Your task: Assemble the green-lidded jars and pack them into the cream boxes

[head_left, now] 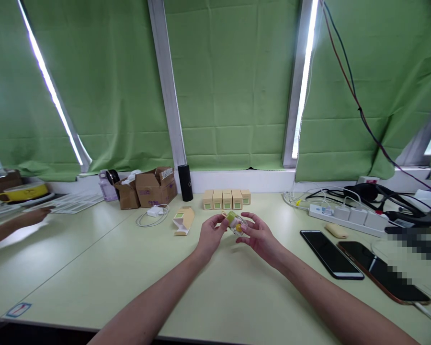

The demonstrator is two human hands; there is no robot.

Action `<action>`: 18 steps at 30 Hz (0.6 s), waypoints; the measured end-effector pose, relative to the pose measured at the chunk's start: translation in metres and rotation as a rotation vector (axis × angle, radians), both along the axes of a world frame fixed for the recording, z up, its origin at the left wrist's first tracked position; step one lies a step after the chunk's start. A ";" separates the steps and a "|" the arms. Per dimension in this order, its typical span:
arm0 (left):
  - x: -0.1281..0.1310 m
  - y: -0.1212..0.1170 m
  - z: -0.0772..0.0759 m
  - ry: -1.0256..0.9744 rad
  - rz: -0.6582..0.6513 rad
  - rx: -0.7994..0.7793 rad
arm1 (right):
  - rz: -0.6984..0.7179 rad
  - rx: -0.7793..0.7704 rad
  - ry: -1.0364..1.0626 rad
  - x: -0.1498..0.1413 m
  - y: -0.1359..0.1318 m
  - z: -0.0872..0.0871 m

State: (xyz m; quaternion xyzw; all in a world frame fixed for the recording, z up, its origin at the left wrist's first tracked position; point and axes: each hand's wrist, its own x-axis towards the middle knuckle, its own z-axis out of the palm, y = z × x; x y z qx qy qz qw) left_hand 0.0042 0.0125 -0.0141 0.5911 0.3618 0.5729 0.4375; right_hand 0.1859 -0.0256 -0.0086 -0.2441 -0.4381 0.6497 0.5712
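Observation:
A small clear container with a green end and something yellow inside [236, 223] is held in front of me above the table. The fingers of my left hand [211, 235] pinch its green end. At its clear end, my right hand [261, 238] grips with thumb and fingers. To the left of my hands lies an opened small cardboard box [184, 221], its flap facing me. Behind my hands stands a row of several small tan boxes [222, 199] with green squares on their fronts.
Two phones [331, 254] and a power strip [346, 218] with cables lie on the right. Farther left are a white charger [155, 211], brown cardboard boxes [156, 187] and a black cylinder [185, 183]. Another person's hand [34, 216] reaches over sheets at far left.

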 end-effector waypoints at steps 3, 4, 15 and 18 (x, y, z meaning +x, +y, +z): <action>0.000 0.001 -0.002 0.019 0.000 0.018 | 0.001 0.001 -0.004 -0.001 0.000 0.001; 0.000 0.001 -0.003 0.022 0.000 0.023 | 0.002 0.001 -0.006 -0.001 0.000 0.001; 0.002 -0.001 -0.001 0.023 -0.019 0.019 | -0.002 0.005 -0.013 -0.001 0.001 0.000; 0.001 -0.002 -0.002 0.026 -0.030 0.021 | -0.005 0.000 -0.014 -0.001 0.000 0.000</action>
